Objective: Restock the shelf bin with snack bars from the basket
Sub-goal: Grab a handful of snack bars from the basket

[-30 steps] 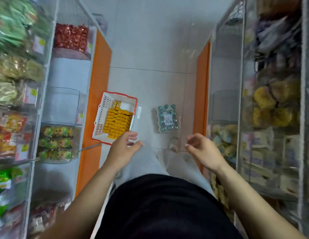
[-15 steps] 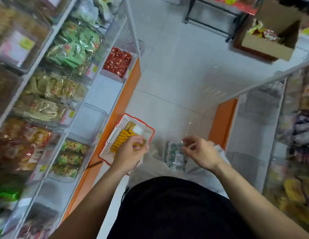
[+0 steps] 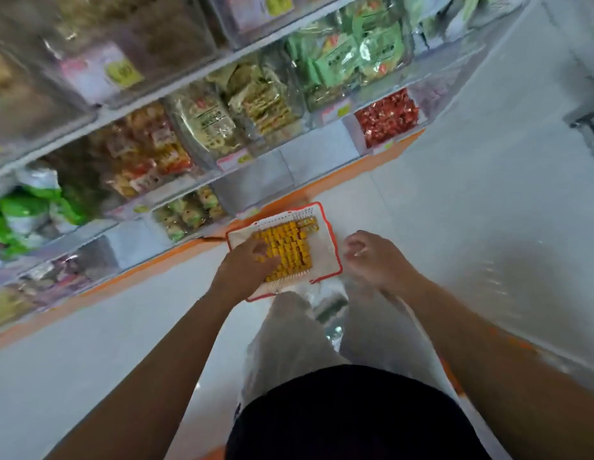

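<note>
I'm looking down a shop aisle, a snack or grocery store by the look of it. White shelving [image 3: 222, 64] runs along one side, tier on tier, fitted with clear plastic bins [image 3: 176, 38] full of wrapped goods: green packets [image 3: 348, 58], red wrapped sweets [image 3: 386, 116], bagged biscuits [image 3: 265, 101]. Printed price labels [image 3: 103, 73] are stuck to the bin fronts. An orange plinth [image 3: 139, 277] edges the pale tiled floor [image 3: 455, 210], where a red-rimmed basket [image 3: 337, 257] of yellow snack bars [image 3: 289, 244] sits.

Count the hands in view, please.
2. The left hand rests on the yellow snack bars inside the basket; the right hand hangs beside the basket, apparently empty. None seems hidden.
</note>
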`<state>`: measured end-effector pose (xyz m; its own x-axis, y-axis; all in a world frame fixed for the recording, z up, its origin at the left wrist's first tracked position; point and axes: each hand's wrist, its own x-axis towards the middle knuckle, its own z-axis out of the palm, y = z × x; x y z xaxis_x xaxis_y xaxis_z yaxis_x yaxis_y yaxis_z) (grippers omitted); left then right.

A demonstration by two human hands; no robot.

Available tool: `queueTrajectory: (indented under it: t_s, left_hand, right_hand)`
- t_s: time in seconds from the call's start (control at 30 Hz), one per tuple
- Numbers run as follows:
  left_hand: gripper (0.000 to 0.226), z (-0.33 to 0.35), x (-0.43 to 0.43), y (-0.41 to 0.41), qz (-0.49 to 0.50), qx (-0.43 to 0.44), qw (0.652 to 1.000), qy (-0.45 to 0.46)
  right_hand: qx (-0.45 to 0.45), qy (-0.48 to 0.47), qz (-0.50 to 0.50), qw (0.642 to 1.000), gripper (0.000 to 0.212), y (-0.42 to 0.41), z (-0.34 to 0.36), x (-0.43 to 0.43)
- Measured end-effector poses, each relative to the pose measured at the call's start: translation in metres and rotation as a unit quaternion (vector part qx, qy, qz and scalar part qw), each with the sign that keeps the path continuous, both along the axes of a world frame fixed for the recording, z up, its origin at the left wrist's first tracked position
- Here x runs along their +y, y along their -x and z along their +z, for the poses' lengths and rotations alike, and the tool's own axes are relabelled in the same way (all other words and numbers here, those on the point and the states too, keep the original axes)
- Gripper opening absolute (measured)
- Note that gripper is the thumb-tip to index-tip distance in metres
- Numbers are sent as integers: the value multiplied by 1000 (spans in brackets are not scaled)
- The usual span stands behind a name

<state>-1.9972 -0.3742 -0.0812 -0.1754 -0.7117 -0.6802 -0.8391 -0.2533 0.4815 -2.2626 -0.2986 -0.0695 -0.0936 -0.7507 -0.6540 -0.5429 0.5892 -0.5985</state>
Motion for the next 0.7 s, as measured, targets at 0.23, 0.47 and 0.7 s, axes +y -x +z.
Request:
queueTrajectory:
  t_s: [0.23, 0.47, 0.7]
  left_hand:
    - [48, -130, 2, 4, 96, -40, 994, -38]
    - [52, -355, -11, -5, 96, -36, 994, -30]
    - [65, -588, -32, -17, 30, -95, 995, 4]
  right_hand:
    - [36, -37, 152, 987, 30, 8, -155, -76]
    - [32, -6, 143, 989, 21, -52, -381, -101]
    - [-25, 2, 119, 993, 33, -93, -612, -121]
